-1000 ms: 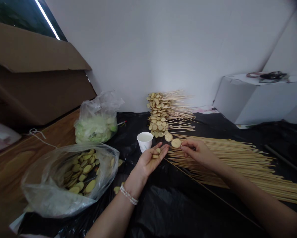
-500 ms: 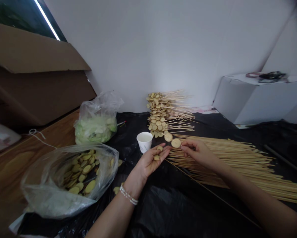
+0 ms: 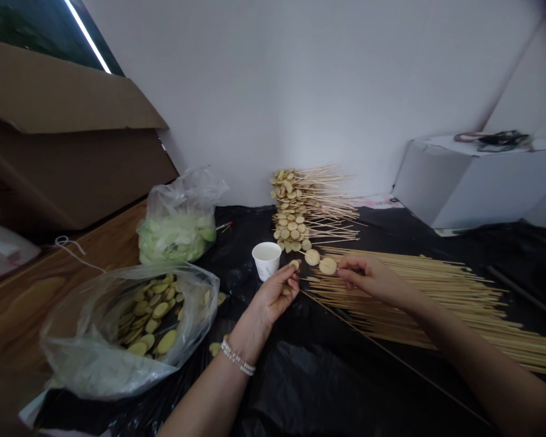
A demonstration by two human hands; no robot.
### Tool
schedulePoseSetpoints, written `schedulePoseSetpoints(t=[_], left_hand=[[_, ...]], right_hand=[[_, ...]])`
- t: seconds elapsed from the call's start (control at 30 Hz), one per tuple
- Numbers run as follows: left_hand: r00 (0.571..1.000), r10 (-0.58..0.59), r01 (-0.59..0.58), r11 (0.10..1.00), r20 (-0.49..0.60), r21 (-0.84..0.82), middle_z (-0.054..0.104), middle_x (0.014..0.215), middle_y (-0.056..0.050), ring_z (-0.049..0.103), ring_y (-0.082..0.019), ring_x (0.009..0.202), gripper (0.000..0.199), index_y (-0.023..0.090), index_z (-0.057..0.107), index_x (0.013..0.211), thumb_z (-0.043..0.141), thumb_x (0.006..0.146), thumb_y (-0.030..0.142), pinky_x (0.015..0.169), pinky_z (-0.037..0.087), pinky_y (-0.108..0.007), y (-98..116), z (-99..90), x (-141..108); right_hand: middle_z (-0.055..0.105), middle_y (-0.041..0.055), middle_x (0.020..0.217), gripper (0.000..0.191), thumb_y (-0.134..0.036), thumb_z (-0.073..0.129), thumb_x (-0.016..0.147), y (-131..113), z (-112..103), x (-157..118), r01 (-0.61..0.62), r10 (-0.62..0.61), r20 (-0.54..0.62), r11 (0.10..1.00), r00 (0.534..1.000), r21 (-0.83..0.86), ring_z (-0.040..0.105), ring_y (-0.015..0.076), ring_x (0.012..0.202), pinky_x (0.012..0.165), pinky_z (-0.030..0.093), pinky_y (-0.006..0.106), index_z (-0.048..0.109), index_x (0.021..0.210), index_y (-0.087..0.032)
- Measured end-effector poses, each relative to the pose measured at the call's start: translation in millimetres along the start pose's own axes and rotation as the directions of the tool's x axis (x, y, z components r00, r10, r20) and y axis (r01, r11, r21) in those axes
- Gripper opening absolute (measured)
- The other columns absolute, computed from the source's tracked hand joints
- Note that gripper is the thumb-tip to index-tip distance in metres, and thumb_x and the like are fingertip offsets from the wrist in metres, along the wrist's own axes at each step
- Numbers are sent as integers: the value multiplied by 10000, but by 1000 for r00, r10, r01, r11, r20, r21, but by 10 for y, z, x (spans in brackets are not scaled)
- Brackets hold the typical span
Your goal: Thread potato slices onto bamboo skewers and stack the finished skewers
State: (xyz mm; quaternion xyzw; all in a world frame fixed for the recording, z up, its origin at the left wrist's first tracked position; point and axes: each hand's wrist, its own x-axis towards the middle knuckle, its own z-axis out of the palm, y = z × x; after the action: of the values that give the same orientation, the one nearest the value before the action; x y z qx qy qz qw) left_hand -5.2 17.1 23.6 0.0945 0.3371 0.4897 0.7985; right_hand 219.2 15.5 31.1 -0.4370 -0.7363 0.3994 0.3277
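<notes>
Our left fingers [image 3: 287,275] pinch a slice [image 3: 294,264], with another in the curled palm; our right fingers [image 3: 351,274] close on a stick [image 3: 302,253] just behind its two slices [image 3: 328,266]. We do best to grip the small slice by its rim, fingertips off the point's line, and slide it on squarely through the middle. Loaded sticks [image 3: 291,226] lie beyond, bare sticks [image 3: 418,297] by our right arm.

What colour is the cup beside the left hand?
The cup is white, with faint greyish markings; the head view shows it.
</notes>
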Motion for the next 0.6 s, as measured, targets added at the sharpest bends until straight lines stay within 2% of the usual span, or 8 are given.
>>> schedulePoseSetpoints(t=[0.27,0.43,0.6], left_hand=[[1000,-17,18,997,5,-81,567,796,-54,520,-34,570,214,101,610,1020,495,855,29,459,427,-88,-2,-4,-3],[999,-50,52,983,20,-177,538,771,-40,489,-23,549,158,80,596,999,487,885,99,438,401,-77,-3,-19,27],[1000,-20,20,985,2,-170,538,764,-31,488,-22,539,172,80,592,1018,493,878,78,432,394,-79,-12,-41,55]], right_hand=[[584,-2,596,248,-345,472,853,20,-34,-3,-5,19,109,992,994,-124,512,133,570,560,375,252,569,687,-188],[590,4,605,252,-321,460,863,21,-40,-7,-5,27,121,984,992,-176,509,127,572,569,375,250,579,692,-179],[569,-5,588,269,-300,466,859,-20,-30,-23,-9,36,124,977,992,-214,483,116,552,547,357,241,568,642,-178]])
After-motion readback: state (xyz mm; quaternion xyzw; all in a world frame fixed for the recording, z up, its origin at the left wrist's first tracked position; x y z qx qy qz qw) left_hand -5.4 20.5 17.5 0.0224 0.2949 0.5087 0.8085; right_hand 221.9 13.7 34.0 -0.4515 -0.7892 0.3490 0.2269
